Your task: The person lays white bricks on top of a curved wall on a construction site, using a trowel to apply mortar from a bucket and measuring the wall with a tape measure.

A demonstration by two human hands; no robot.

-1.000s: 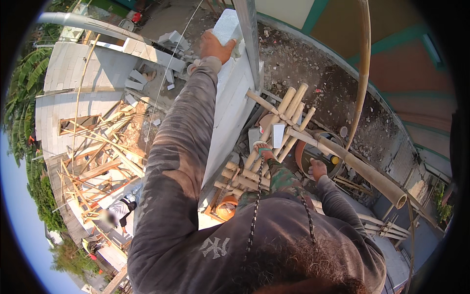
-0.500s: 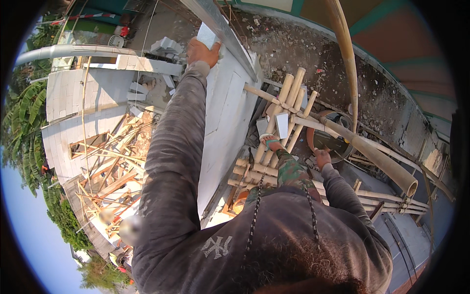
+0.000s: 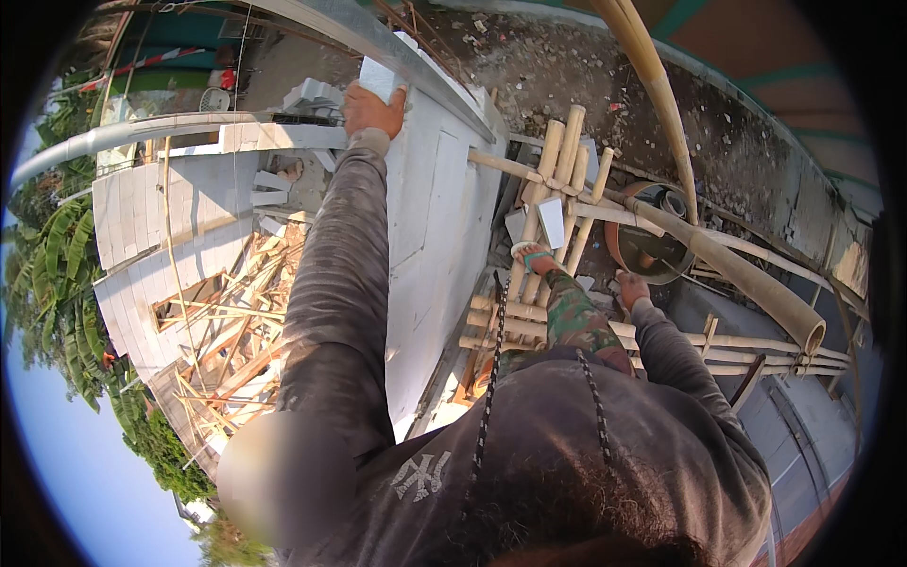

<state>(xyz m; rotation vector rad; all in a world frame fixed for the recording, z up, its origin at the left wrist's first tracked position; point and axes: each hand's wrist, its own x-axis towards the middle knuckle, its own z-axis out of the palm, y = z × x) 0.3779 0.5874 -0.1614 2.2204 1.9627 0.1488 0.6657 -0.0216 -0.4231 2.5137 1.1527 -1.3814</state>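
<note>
With my left arm stretched far forward, my left hand [image 3: 374, 111] is closed around the near end of a pale lightweight block [image 3: 379, 78] on top of the white block wall [image 3: 430, 198]. A long grey metal beam [image 3: 378, 42] passes beside the block. Down on the right, my right hand [image 3: 633, 287] is curled closed close to the rim of a large round tub [image 3: 619, 253]. Whatever its fingers hold, if anything, is hidden. My sandalled foot [image 3: 535, 259] rests on the bamboo scaffold [image 3: 565, 170], next to a loose white block piece [image 3: 549, 221].
A thick bamboo pole [image 3: 756, 283] crosses on the right, and another upright pole [image 3: 661, 104] rises ahead. Rubble-strewn ground [image 3: 557, 66] lies far below. Left of the wall are piled timber scraps [image 3: 236, 331] and stacked pale blocks [image 3: 312, 96].
The view has shifted slightly, with the scaffold and tub now further right in the picture. My left hand stays on the block, and my right hand remains low near the tub.
</note>
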